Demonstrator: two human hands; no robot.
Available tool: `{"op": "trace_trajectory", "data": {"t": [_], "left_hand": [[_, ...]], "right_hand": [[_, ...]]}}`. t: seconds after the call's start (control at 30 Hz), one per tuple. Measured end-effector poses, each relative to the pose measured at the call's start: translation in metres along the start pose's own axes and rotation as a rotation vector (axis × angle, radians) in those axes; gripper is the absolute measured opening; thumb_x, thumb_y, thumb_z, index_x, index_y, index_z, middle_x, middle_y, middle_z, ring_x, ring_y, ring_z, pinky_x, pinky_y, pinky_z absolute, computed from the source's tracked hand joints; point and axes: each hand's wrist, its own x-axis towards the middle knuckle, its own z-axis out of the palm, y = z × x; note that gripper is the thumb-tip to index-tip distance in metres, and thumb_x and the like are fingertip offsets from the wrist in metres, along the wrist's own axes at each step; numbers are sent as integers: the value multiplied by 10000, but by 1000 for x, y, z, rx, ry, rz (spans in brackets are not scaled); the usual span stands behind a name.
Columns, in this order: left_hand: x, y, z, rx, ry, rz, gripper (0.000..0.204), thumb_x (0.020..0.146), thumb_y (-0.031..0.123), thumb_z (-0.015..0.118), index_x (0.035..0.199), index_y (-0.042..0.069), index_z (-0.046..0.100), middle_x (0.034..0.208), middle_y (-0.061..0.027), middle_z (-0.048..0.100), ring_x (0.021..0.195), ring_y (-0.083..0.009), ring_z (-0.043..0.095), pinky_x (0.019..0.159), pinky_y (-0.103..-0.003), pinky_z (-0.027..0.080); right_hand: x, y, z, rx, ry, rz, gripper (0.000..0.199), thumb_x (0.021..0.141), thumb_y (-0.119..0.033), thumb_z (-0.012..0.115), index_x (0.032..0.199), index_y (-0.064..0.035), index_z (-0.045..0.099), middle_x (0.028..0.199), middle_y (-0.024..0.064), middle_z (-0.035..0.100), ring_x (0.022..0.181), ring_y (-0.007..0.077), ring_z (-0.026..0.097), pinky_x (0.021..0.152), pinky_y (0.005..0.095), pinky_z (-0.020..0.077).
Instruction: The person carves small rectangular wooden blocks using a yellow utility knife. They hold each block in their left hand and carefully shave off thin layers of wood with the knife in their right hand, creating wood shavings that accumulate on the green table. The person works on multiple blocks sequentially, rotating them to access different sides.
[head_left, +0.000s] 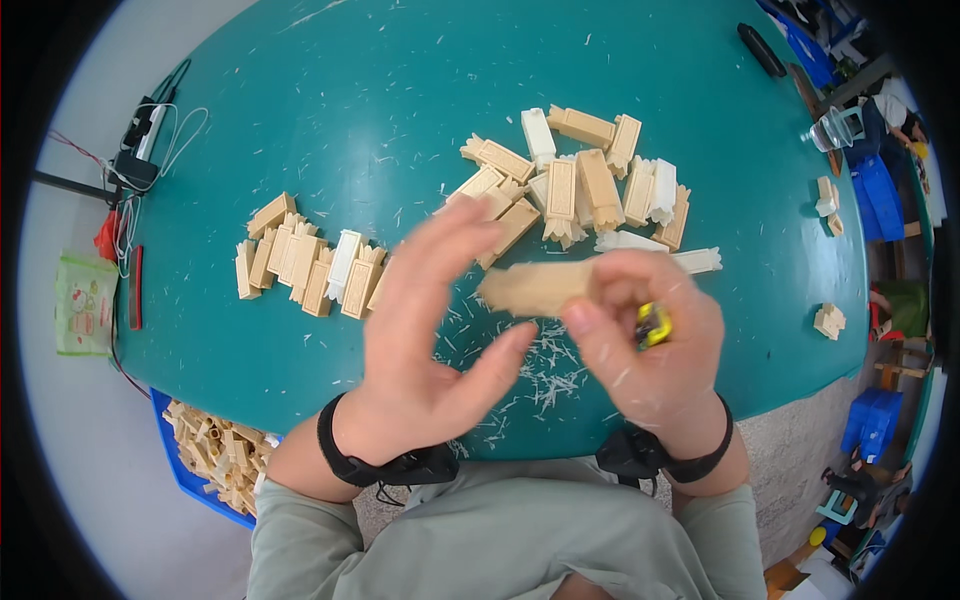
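Observation:
Over the near part of the table, my right hand (660, 365) grips a tan carved block (537, 288) between thumb and fingers. The block lies roughly level, its notched end pointing left, and is slightly blurred. A small yellow-and-black object (653, 325) is also tucked in that hand; most of it is hidden by the fingers. My left hand (415, 365) is open beside the block's left end, thumb and fingers apart, holding nothing. Beyond both hands lies a loose pile of similar tan and white blocks (598, 190). Further left, more blocks (300, 258) lie side by side in a row.
Pale shavings (550, 385) litter the green table (350, 110) below my hands. A blue crate (190, 485) full of blocks stands at the lower left. A power strip (150, 135) with cables lies at the left edge. Several loose pieces (828, 320) sit near the right edge.

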Motion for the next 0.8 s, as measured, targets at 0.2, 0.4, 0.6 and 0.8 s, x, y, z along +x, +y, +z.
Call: {"op": "trace_trajectory", "data": {"t": [0.2, 0.4, 0.6, 0.8], "left_hand": [[-8, 0, -2, -457, -159, -209, 426, 781, 71, 628, 1160, -1, 449, 1044, -114, 560, 976, -174, 547, 826, -287, 439], [-10, -4, -1, -583, 25, -51, 352, 748, -55, 621, 1063, -17, 470, 1001, -103, 537, 890, -134, 542, 769, -264, 446], [-10, -7, 2, -326, 124, 119, 397, 685, -53, 687, 1020, -9, 477, 989, -147, 546, 864, -173, 560, 698, -271, 473], [-14, -5, 0, -112, 172, 137, 437, 655, -51, 712, 1025, 1, 484, 992, -147, 533, 847, -167, 556, 686, -260, 484]], "right_hand": [[-1, -2, 2, -45, -190, -53, 355, 723, -204, 724, 975, -36, 540, 735, 78, 557, 599, 195, 546, 530, 269, 434], [-2, -7, -1, -125, -274, -12, 269, 829, -293, 598, 859, -41, 512, 690, 85, 527, 587, 251, 524, 512, 318, 410], [0, -7, 2, -195, -243, -156, 247, 788, -246, 648, 748, -43, 515, 656, 83, 515, 557, 260, 491, 481, 332, 376], [0, -6, 3, -263, -226, -217, 246, 771, -224, 671, 745, -42, 508, 642, 74, 504, 537, 248, 473, 456, 328, 346]]}}
